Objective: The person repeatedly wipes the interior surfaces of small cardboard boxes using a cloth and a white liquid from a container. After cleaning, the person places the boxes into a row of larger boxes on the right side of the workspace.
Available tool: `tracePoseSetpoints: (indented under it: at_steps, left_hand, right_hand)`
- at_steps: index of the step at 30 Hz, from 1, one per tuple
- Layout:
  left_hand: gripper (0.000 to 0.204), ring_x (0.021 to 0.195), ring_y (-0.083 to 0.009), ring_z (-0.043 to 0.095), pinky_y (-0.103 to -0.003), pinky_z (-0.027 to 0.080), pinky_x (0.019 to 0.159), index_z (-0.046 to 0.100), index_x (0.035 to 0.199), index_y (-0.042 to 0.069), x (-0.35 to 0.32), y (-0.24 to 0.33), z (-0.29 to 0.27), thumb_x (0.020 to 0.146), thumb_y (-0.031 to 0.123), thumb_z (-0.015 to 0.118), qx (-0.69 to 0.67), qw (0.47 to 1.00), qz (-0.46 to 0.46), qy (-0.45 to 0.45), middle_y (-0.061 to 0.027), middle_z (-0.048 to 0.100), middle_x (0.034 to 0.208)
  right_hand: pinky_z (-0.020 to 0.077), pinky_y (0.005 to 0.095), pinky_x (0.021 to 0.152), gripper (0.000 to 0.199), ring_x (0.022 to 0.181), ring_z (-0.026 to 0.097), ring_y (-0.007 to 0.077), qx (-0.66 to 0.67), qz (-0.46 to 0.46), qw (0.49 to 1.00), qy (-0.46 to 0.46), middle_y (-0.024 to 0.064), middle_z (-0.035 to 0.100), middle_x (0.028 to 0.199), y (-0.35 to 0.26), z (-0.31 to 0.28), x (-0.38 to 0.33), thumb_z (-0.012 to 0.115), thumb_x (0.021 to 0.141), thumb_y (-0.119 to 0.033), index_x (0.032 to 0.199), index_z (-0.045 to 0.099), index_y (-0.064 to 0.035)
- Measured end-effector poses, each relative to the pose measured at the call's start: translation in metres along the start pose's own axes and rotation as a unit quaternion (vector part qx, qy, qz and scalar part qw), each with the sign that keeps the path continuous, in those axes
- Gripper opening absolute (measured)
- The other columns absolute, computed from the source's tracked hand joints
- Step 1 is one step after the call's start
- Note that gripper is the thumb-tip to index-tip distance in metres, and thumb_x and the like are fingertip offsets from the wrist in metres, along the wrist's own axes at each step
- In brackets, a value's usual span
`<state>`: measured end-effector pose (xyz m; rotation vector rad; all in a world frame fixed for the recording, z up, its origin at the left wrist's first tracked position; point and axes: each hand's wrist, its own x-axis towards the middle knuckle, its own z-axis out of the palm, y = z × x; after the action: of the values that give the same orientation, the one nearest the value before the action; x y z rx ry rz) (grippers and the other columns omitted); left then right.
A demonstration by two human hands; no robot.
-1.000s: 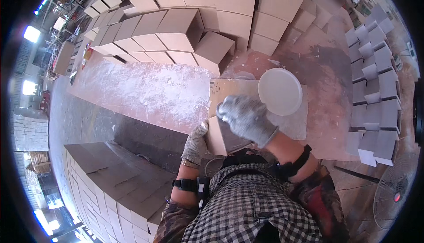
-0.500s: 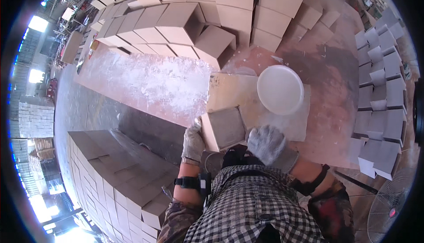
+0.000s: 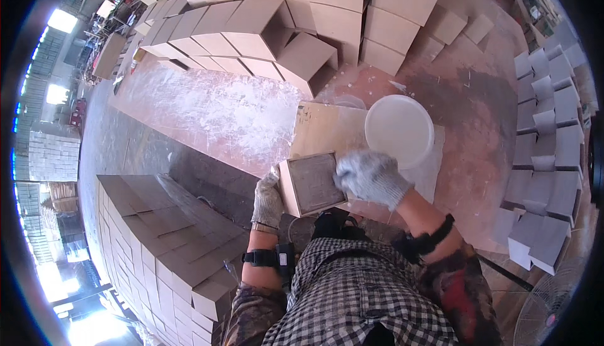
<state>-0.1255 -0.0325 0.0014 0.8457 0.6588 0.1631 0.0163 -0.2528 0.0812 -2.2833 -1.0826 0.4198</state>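
A small wooden box (image 3: 318, 185) with a pale rim and a grey recessed face is held tilted in front of my body. My left hand (image 3: 268, 200), in a whitish knitted glove, grips its left side. My gloved right hand (image 3: 372, 176) is at the right side of the box, its fingers curled in and touching the edge of the grey face. Whatever those fingers hold, if anything, is hidden. Just beyond the right hand is a round white tub or lid (image 3: 399, 131) on a pale board (image 3: 322, 126).
Stacked beige boxes (image 3: 264, 19) form a wall at the far side. Another stack of grey-brown boxes (image 3: 160, 245) stands at the near left. Rows of open boxes (image 3: 553, 132) line the right, with a fan (image 3: 547, 314) at the lower right. White powder covers part of the reddish table (image 3: 220, 110).
My right hand has moved left and slightly forward, from beside the box onto its right edge. The box has shifted slightly left, and more of its grey face shows.
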Motion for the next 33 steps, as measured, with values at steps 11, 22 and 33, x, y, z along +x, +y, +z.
tracePoseSetpoints:
  at_steps: [11,22,33]
  left_hand:
    - [0.047,0.091,-0.0214,0.064,-0.037,0.053,0.083,0.062,0.110,-0.002,-0.002,0.000,0.007,0.086,0.038,0.065,0.000,1.000,0.001,0.028,-0.0102,0.066,0.103]
    - [0.052,0.088,-0.0209,0.065,-0.036,0.054,0.080,0.061,0.113,-0.002,-0.003,-0.001,0.016,0.085,0.042,0.065,0.001,1.000,0.004,0.018,-0.0102,0.066,0.104]
    - [0.045,0.088,-0.0225,0.065,-0.037,0.054,0.080,0.061,0.111,-0.001,-0.007,0.003,0.021,0.085,0.036,0.063,-0.020,0.998,-0.026,0.060,-0.0111,0.066,0.102]
  right_hand:
    - [0.0526,0.0397,0.073,0.022,0.087,0.066,0.0271,0.130,0.116,0.984,-0.045,0.0049,0.068,0.098,-0.006,-0.021,-0.006,0.070,0.076,-0.034,0.083,0.069,-0.0133]
    - [0.0507,0.0441,0.073,0.016,0.082,0.064,0.0327,-0.020,0.144,0.985,0.088,0.0121,0.065,0.090,0.003,0.012,0.016,0.063,0.082,-0.025,0.092,0.066,-0.0125]
    - [0.0467,0.0435,0.069,0.018,0.080,0.060,0.0313,0.014,-0.041,0.951,0.307,0.0102,0.058,0.085,-0.020,0.027,0.012,0.067,0.079,-0.018,0.093,0.059,-0.0089]
